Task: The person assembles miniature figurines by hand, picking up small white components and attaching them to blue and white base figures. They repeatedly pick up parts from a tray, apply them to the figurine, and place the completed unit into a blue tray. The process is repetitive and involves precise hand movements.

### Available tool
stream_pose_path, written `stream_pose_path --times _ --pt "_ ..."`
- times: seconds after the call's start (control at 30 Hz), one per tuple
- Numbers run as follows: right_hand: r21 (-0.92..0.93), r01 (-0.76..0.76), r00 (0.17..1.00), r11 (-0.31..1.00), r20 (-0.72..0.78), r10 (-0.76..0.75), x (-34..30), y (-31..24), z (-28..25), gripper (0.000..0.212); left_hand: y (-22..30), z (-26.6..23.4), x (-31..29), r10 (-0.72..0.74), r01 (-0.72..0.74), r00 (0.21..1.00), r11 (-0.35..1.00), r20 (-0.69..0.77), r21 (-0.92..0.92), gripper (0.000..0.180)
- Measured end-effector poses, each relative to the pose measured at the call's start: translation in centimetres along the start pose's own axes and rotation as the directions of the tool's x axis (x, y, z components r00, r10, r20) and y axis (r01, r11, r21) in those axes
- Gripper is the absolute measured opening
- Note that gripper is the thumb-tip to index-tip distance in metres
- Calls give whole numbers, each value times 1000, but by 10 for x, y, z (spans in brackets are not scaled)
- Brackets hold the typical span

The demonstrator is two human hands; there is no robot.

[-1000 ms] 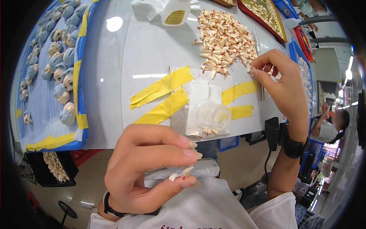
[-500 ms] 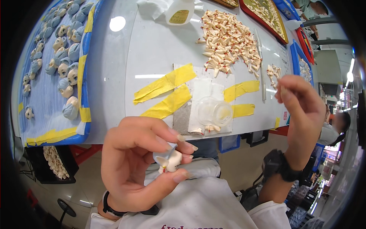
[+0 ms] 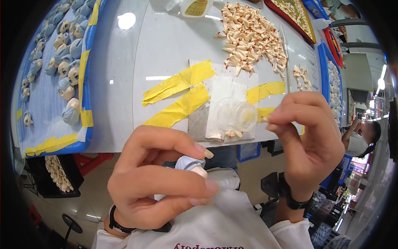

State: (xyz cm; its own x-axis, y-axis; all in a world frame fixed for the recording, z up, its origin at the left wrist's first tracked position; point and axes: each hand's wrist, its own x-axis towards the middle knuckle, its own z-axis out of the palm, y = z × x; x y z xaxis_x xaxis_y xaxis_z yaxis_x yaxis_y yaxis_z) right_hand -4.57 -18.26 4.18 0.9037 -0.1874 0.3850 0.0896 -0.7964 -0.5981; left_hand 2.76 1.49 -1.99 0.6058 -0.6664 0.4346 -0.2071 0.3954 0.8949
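Observation:
In front of my body my left hand (image 3: pixel 151 182) is closed around a small doll head (image 3: pixel 191 163) with pale blue hair; the fingers cover much of it. To the right, my right hand (image 3: pixel 311 135) pinches a tiny cream-coloured pointed piece (image 3: pixel 264 120), mostly hidden by the fingertips. That piece is just right of a clear round plastic cup (image 3: pixel 226 114), which rests on a white sheet over a grey board (image 3: pixel 199 124). A few cream pieces (image 3: pixel 233 134) lie at the cup's near side.
A blue-rimmed tray (image 3: pixel 84 103) of blue-haired doll heads stands at left. Farther back lies a large pile of red-tipped cream pieces (image 3: pixel 248 39), near a white bottle (image 3: pixel 195 8) and a red tray (image 3: pixel 304 31). Yellow tape (image 3: pixel 182 83) crosses the board. Another person (image 3: pixel 360 139) sits at right.
My right hand has come from the small group of pieces at right toward the cup, with a piece in its fingertips. My left hand has turned the doll head, hiding its face.

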Motion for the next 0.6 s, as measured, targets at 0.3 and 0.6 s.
stream_pose_path --times 0.3,0.6 --pt "-310 214 976 926 95 -194 11 -9 3 15 11 14 1 -299 256 934 942 -197 -217 30" --pt "-320 331 943 888 123 -308 17 -1 4 13 -2 0 3 -112 112 993 994 -32 4 33"
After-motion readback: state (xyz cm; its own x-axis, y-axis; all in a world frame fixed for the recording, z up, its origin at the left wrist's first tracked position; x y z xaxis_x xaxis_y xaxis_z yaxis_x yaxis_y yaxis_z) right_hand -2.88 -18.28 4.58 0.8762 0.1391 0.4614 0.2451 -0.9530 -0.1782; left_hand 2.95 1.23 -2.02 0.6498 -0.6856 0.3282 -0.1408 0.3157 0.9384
